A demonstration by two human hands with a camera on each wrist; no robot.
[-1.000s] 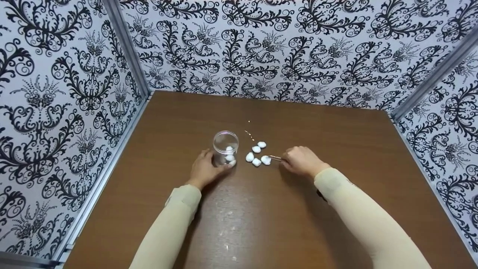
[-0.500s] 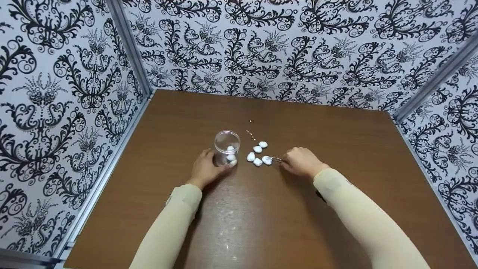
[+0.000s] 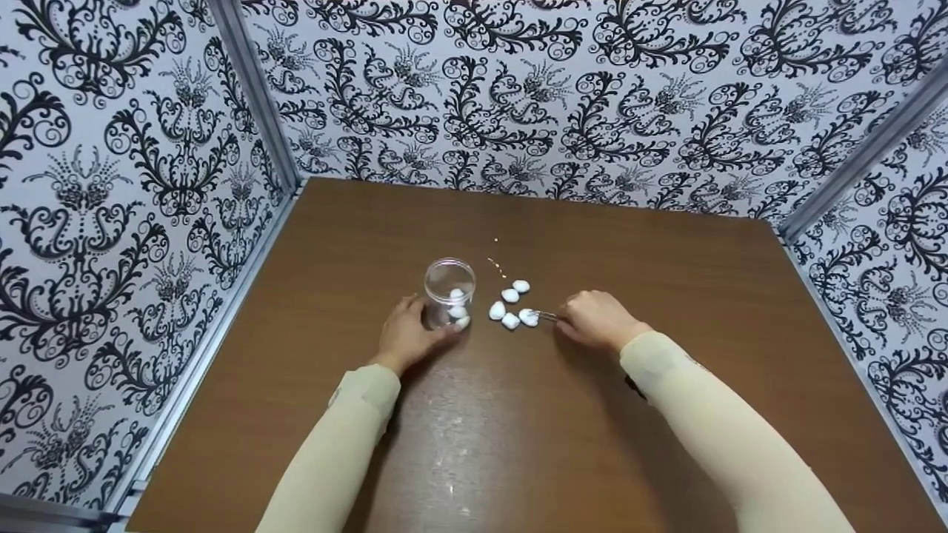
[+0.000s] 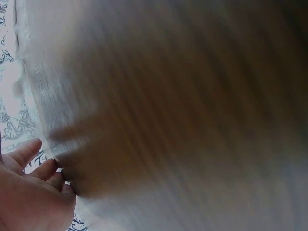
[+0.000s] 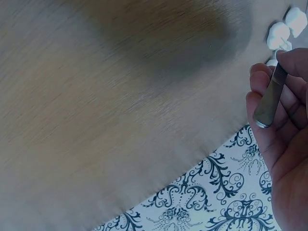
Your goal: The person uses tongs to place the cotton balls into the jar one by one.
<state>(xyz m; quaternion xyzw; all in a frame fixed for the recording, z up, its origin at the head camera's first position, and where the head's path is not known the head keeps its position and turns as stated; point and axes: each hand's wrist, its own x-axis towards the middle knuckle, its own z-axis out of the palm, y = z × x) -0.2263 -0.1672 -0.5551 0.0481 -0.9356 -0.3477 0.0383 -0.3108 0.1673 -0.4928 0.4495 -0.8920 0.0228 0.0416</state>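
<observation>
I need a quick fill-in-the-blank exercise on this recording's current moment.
In the head view, the left hand grips the jar, which stands to the ____ of the loose balls.
Balls outside the jar number ____.
The right hand grips tweezers, tips at a ball whose color is ____.
Missing words: left; five; white.

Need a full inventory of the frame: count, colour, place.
Jar: 1, clear, upright on the table
Balls in the jar: at least 3, white
Loose balls: 5, white, right of the jar
Tweezers: 1, silvery, tips at one loose ball
Specks: several, pale yellow, beyond the balls; crumbs or glints, unclear
Table: 1, brown, under everything
Walls: 3, white with black scrolls, left, back, right
Metal bars: several, grey, wall corners and left table edge
Sleeves: 2, cream, both arms
Left hand: 1, around the jar
Right hand: 1, holding the tweezers
</observation>
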